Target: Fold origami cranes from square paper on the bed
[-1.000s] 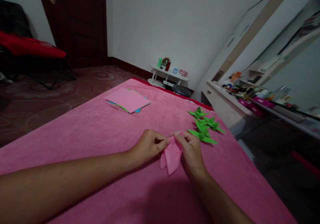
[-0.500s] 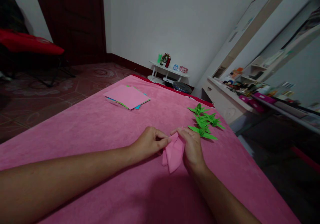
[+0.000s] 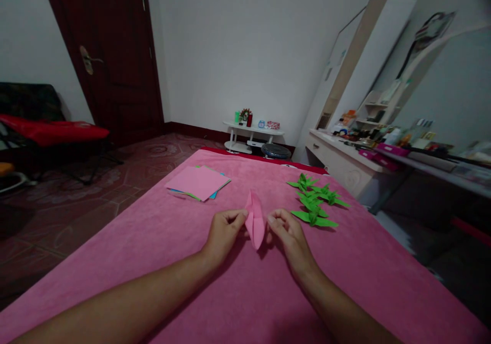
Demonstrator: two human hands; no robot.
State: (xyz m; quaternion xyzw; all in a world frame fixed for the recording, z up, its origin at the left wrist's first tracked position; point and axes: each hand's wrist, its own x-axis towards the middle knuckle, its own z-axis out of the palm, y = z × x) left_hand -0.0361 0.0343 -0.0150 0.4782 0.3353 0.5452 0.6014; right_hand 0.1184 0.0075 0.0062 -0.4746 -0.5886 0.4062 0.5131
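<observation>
A folded pink paper piece [image 3: 255, 222] stands on edge above the pink cloth [image 3: 153, 241], pinched from both sides. My left hand [image 3: 224, 230] is closed on its left side with fingertips together. My right hand [image 3: 288, 234] pinches its right side, fingers curled. Several folded green paper figures [image 3: 315, 200] lie on the cloth just right of my right hand. A stack of coloured paper sheets [image 3: 197, 183], pink on top, lies farther back to the left.
The cloth-covered surface ends at the right near a white dresser [image 3: 345, 165] crowded with small items. A low white stand [image 3: 253, 131] sits by the far wall. A dark door [image 3: 111, 62] and a red-cushioned chair [image 3: 49, 131] are at the left.
The pink piece was lying flatter and wider under my fingers; it is now narrower, raised upright between both hands. My view has tilted upward, showing more of the room.
</observation>
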